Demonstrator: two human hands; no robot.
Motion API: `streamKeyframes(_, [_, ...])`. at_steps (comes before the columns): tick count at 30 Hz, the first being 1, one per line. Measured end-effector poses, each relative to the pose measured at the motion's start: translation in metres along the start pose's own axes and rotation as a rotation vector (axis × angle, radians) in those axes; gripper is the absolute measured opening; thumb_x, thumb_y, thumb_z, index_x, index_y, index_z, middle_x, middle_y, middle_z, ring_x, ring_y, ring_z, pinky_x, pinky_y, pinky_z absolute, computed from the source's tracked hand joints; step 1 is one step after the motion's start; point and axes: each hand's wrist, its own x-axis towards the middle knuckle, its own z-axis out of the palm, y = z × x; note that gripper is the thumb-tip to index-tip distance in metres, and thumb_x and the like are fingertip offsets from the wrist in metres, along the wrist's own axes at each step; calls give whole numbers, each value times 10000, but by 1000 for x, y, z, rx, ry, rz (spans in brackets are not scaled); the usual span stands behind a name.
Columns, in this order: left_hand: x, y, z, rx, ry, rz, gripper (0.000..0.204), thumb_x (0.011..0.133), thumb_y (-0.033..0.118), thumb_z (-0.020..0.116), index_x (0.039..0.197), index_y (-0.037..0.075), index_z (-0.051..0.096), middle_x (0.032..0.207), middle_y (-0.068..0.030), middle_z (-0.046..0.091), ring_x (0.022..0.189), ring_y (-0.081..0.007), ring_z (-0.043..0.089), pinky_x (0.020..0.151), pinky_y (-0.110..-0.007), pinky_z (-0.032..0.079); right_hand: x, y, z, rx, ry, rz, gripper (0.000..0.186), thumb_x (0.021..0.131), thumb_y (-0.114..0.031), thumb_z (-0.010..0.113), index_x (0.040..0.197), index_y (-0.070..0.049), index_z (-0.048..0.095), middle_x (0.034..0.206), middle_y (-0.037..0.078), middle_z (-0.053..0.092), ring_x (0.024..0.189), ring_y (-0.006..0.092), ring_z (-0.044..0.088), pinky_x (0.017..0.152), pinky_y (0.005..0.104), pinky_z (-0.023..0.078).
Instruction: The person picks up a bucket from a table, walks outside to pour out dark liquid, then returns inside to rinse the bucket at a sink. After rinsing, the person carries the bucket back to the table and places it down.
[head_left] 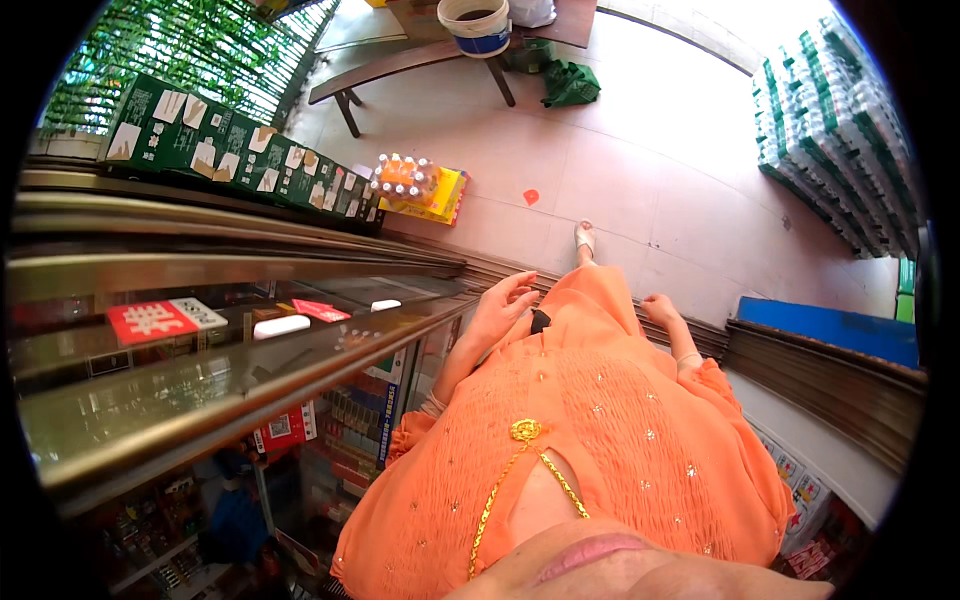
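My left hand (503, 309) hangs in front of the orange dress (600, 420), beside the glass counter. Its fingers are slightly bent and apart, with nothing seen in them. Close to its fingertips, a small black thing (540, 321) lies against the dress; what it is I cannot make out. My right hand (658, 309) is lowered on the other side of the skirt, its fingers curled in and no object showing. One foot in a light sandal (585, 238) is forward on the tiled floor (670, 190), past the metal door track (500, 268).
A glass counter (200, 390) with a metal edge runs along my left. Beyond it stand green cartons (230, 150) and a pack of orange drink bottles (405, 178). A bench (400, 75), a white bucket (475, 30) and a green bag (570, 84) are ahead. Stacked cans (830, 140) rise at right.
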Motion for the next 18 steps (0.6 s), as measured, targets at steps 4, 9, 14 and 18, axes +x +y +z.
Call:
streamKeyframes(4, [56,-23,-11,-85,123,6,340,861,78,542,1183,-9,480,1150,-92,540,1057,-130,502,888,-250,404,62,-77,-45,-32,-65,-15,288,730,-227,575,898,-4,644,784,166,645,699,243,623,648,355,479])
streamKeyframes(9, [146,15,-37,-160,347,-11,368,858,79,548,1200,-25,460,1172,-127,520,1075,-161,503,918,-268,390,181,-156,-107,-348,-113,-249,324,752,-277,568,942,-22,627,807,143,641,720,243,611,691,354,482])
streamKeyframes(14, [208,71,-55,-172,449,-21,389,863,74,539,1225,-18,432,1201,-115,495,1089,-148,488,924,-261,379,269,-256,-182,-365,-41,-321,318,741,-278,548,921,-34,643,966,191,614,946,327,570,831,385,454])
streamKeyframes(18, [246,83,-68,-135,453,-135,390,856,76,551,1216,-26,439,1189,-116,499,1073,-140,488,914,-257,378,307,-330,-230,-319,-23,-369,373,774,-291,526,1013,-11,590,997,202,601,964,334,557,857,385,435])
